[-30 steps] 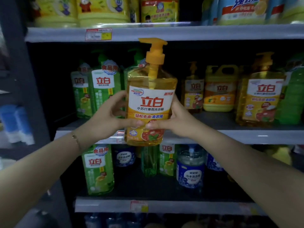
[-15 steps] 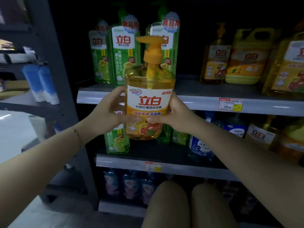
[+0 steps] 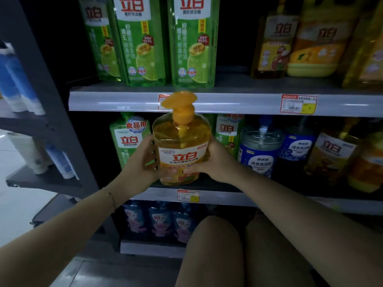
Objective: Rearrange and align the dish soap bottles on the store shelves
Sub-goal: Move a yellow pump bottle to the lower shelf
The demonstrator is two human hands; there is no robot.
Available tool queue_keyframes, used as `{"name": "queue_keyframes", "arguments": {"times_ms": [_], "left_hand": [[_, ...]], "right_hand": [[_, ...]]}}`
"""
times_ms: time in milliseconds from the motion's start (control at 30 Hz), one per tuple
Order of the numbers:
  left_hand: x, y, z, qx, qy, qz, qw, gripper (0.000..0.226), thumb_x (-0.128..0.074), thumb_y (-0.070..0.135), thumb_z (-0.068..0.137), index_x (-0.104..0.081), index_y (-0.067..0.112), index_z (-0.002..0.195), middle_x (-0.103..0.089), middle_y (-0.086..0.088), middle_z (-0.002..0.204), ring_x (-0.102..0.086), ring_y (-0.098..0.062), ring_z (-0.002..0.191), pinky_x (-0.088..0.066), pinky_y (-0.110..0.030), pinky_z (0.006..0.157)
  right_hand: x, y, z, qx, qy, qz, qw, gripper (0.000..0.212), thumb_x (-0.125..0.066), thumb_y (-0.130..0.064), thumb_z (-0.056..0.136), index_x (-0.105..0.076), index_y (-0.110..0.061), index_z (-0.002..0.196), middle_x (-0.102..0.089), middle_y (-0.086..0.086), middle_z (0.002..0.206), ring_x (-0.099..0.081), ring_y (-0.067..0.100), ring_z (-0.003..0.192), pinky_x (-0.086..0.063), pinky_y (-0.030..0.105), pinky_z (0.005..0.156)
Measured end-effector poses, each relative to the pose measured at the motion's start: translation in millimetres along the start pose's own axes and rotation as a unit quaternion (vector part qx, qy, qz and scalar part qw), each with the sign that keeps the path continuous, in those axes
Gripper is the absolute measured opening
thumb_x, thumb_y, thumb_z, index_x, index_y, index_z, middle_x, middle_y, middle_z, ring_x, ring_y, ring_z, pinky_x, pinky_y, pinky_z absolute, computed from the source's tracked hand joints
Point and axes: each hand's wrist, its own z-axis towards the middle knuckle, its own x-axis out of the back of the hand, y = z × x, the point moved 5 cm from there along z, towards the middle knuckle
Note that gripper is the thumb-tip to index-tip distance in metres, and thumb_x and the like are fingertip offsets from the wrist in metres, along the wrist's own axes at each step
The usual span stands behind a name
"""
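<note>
An orange dish soap bottle (image 3: 182, 150) with an orange pump top is held upright between both hands, its base at the front edge of the middle shelf (image 3: 223, 197). My left hand (image 3: 141, 160) grips its left side and my right hand (image 3: 217, 160) grips its right side. Behind it on that shelf stand a green soap bottle (image 3: 128, 139), another green one (image 3: 228, 131), blue bottles (image 3: 259, 150) and orange bottles (image 3: 331, 152). On the upper shelf (image 3: 228, 102), tall green bottles (image 3: 190, 40) stand to the left and yellow bottles (image 3: 315, 42) to the right.
A grey upright post (image 3: 47, 96) borders the shelves on the left, with blue-and-white tubes (image 3: 18, 83) on a neighbouring rack. Dark pouches (image 3: 159, 220) fill the bottom shelf. My knees (image 3: 217, 245) are below, close to the shelving.
The view has dropped from the upper shelves as I crouched. Both hands carried the orange bottle down from the upper shelf level to the middle shelf's front edge.
</note>
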Motion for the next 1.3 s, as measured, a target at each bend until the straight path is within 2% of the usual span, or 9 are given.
{"name": "queue_keyframes", "arguments": {"times_ms": [167,267,467,533,600,733,967,1167,1300], "left_hand": [[-15.8,-26.3,4.7,-0.003,0.000,0.000,1.000,0.074,-0.076,-0.003,0.071,-0.042,0.031,0.127,-0.062,0.019,0.121,-0.058,-0.005,0.117,-0.052,-0.023,0.089],[-28.6,-39.5,10.7,0.001,-0.019,-0.011,1.000,0.074,-0.073,-0.010,0.074,-0.042,0.028,0.128,-0.062,0.017,0.124,-0.057,-0.007,0.119,-0.051,-0.022,0.090],[-56.8,-56.1,23.0,0.018,-0.042,-0.047,0.998,0.079,-0.075,-0.001,0.075,-0.038,0.030,0.138,-0.053,-0.003,0.139,-0.050,-0.023,0.130,-0.046,-0.046,0.101],[-69.4,-57.0,26.5,0.019,-0.042,-0.056,0.997,0.077,-0.079,0.005,0.075,-0.041,0.034,0.135,-0.054,-0.003,0.137,-0.050,-0.025,0.129,-0.045,-0.052,0.101],[-80.4,-53.7,29.4,0.021,-0.040,-0.062,0.997,0.075,-0.083,0.019,0.069,-0.046,0.046,0.128,-0.056,0.001,0.135,-0.051,-0.023,0.128,-0.046,-0.053,0.100],[-107.2,-47.1,34.2,0.014,-0.056,-0.072,0.996,0.073,-0.087,0.039,0.062,-0.049,0.051,0.124,-0.058,0.007,0.132,-0.052,-0.020,0.127,-0.048,-0.050,0.099],[-147.5,-39.1,42.1,0.003,-0.091,-0.080,0.993,0.077,-0.074,-0.008,0.073,-0.041,0.033,0.130,-0.060,0.016,0.126,-0.057,-0.003,0.118,-0.053,-0.027,0.092],[-148.1,-37.5,38.5,0.000,-0.070,-0.095,0.993,0.076,-0.078,0.007,0.066,-0.044,0.036,0.128,-0.057,0.005,0.131,-0.057,-0.011,0.121,-0.053,-0.031,0.092],[-130.1,-46.4,37.5,0.010,-0.043,-0.055,0.998,0.077,-0.080,0.006,0.068,-0.044,0.042,0.126,-0.059,0.018,0.127,-0.054,-0.002,0.120,-0.050,-0.022,0.094]], "right_hand": [[-1.2,31.0,2.8,-0.022,0.016,0.014,1.000,0.065,-0.081,0.002,0.067,-0.049,-0.037,0.108,-0.062,-0.006,0.112,-0.058,0.016,0.114,-0.046,0.042,0.102],[5.2,42.7,2.6,-0.037,0.024,0.014,0.999,0.073,-0.081,0.003,0.067,-0.043,-0.042,0.110,-0.061,-0.006,0.115,-0.056,0.016,0.116,-0.047,0.042,0.102],[27.6,61.9,-7.7,-0.062,0.042,0.014,0.997,0.074,-0.079,0.006,0.068,-0.042,-0.028,0.122,-0.059,-0.007,0.114,-0.054,0.014,0.116,-0.046,0.035,0.101],[38.8,68.2,-14.5,-0.068,0.049,0.006,0.996,0.074,-0.080,0.004,0.067,-0.043,-0.034,0.119,-0.059,-0.012,0.112,-0.055,0.012,0.115,-0.047,0.033,0.099],[48.2,72.9,-21.7,-0.075,0.057,-0.004,0.996,0.076,-0.081,0.003,0.066,-0.041,-0.039,0.116,-0.058,-0.018,0.108,-0.055,0.009,0.111,-0.047,0.031,0.096],[70.4,79.4,-40.2,-0.082,0.081,-0.013,0.993,0.077,-0.082,0.005,0.064,-0.043,-0.027,0.122,-0.060,-0.017,0.108,-0.057,0.004,0.106,-0.050,0.025,0.093],[101.9,81.1,-68.7,-0.091,0.089,-0.026,0.991,0.085,-0.081,0.003,0.067,-0.039,-0.018,0.138,-0.059,-0.017,0.114,-0.056,-0.002,0.108,-0.046,0.007,0.085],[101.2,81.8,-74.3,-0.090,0.108,-0.034,0.989,0.073,-0.081,0.004,0.067,-0.049,-0.015,0.129,-0.060,-0.022,0.104,-0.055,-0.016,0.095,-0.046,0.005,0.077],[86.4,83.0,-62.8,-0.083,0.119,-0.047,0.988,0.065,-0.081,-0.002,0.068,-0.051,-0.025,0.120,-0.064,-0.017,0.104,-0.060,-0.004,0.100,-0.050,0.019,0.088]]}}
